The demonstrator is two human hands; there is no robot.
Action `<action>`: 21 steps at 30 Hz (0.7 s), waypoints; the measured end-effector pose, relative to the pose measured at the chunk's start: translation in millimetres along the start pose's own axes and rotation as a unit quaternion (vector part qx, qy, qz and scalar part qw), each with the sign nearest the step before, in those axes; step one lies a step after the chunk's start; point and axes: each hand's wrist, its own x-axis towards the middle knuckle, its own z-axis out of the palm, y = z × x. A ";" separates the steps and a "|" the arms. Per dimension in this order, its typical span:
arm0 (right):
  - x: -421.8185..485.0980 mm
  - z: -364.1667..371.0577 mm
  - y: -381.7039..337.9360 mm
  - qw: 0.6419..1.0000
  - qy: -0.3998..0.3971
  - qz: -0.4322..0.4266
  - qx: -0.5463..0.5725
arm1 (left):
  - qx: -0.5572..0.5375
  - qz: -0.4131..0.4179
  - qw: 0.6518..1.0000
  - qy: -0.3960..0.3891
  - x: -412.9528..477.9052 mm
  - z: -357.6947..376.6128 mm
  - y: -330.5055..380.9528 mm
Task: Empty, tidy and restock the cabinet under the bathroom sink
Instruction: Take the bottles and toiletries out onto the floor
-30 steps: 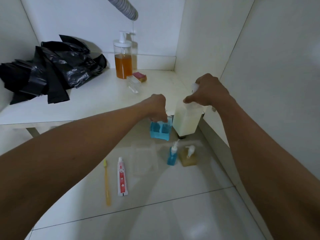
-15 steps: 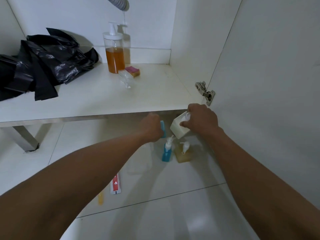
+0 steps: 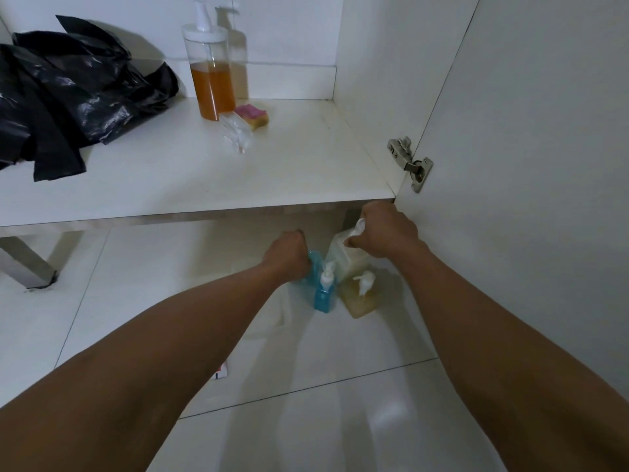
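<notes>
Under the cabinet shelf (image 3: 204, 189), my left hand (image 3: 289, 257) grips a blue container (image 3: 315, 264); my right hand (image 3: 388, 233) holds a white pump bottle (image 3: 340, 255) by its head. I judge emptying is in hand. Next: seat both upright beside the small blue dispenser (image 3: 323, 296) before my hands.

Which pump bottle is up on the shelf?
The tall clear pump bottle with orange liquid, standing on the cabinet shelf. The small blue pump bottle and the amber pump bottle stand down on the floor.

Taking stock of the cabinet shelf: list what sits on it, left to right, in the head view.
black plastic bags → pump bottle of orange liquid → pink-topped sponge
</notes>
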 end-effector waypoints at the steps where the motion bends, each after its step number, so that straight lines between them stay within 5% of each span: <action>1: 3.1 0.1 -1.0 1.000 -0.006 0.001 -0.001 | 0.000 0.001 1.000 -0.008 2.3 1.3 -1.3; 21: 23.3 21.4 -15.4 0.999 -0.027 0.017 -0.032 | 0.034 0.033 0.999 -0.025 2.7 -13.7 -6.1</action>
